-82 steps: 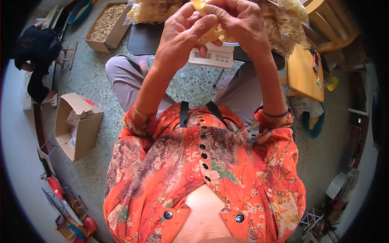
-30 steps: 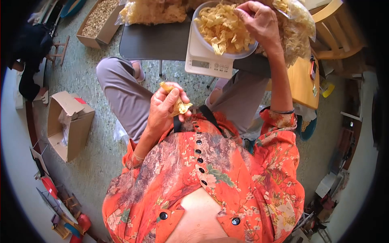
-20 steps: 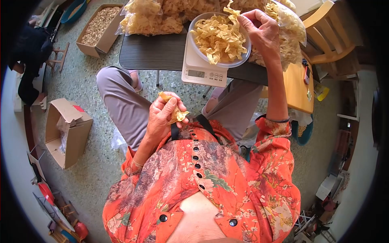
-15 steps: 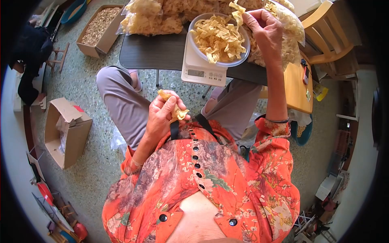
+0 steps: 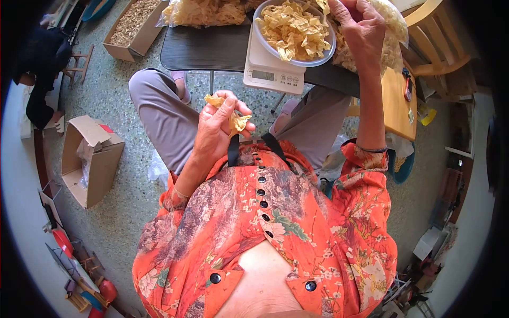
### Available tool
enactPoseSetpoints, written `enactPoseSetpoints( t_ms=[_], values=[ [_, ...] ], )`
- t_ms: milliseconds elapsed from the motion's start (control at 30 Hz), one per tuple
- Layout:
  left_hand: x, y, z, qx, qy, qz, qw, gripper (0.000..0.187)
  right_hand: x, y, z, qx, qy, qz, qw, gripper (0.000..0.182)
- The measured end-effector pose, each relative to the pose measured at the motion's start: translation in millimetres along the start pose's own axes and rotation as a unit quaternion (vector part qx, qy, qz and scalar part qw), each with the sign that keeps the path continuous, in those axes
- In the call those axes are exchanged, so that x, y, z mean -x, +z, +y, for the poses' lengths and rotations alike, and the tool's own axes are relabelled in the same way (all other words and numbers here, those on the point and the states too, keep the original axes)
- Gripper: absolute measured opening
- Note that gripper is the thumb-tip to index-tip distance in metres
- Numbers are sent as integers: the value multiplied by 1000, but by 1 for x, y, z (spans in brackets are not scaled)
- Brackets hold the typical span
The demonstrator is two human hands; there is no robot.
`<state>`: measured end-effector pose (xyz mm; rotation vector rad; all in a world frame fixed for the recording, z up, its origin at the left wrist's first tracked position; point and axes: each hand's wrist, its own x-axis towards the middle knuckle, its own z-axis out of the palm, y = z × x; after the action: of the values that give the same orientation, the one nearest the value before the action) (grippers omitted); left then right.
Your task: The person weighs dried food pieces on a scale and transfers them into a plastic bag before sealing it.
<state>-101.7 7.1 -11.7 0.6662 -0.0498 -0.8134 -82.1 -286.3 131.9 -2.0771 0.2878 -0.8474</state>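
My left hand (image 5: 213, 130) is above my lap, its fingers and thumb closed on a crinkled, pale yellow dried piece (image 5: 240, 122). My right hand (image 5: 361, 37) is raised at the right of a clear plastic bowl (image 5: 303, 63), pinching another dried piece (image 5: 323, 5) near the rim. Similar crinkled dried pieces (image 5: 294, 31) fill the bowl. Under the bowl is a white digital scale (image 5: 273, 78) with a lit display; its digits are hard to read. Behind my right hand sits a clear bag (image 5: 392, 40) of dried pieces.
The scale stands at the near edge of a dark table (image 5: 204, 50). More bagged dried pieces (image 5: 207, 15) lie at its back. A wooden chair (image 5: 432, 40) is on the right. Cardboard boxes (image 5: 93, 164) stand on the floor at left, where a person in dark clothes (image 5: 45, 58) also is.
The view has tilted, so the table and scale sit higher in the picture. My right hand stays beside the bowl with its piece. My left fingers have loosened slightly around theirs.
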Motion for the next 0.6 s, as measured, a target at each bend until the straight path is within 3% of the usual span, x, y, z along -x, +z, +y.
enactPoseSetpoints(
  t_ms=[233,300,333,400,600],
  values=[
    [-3,5,1,-9,-6,-4,1000,21,14,-2,-5,-15,-64,50,997,14],
    [-3,3,0,-9,-8,-6,1000,21,18,-10,-11,11,40,26,999,5],
    [-3,4,0,-10,-12,-10,1000,22,19,-11,-7,10,39,26,999,5],
    [-3,7,1,-11,-8,-17,1000,24,24,-10,6,-67,-49,40,996,11],
    [-7,16,3,-10,-10,-50,999,39,46,-11,-18,-90,-113,36,989,11]
  ],
)
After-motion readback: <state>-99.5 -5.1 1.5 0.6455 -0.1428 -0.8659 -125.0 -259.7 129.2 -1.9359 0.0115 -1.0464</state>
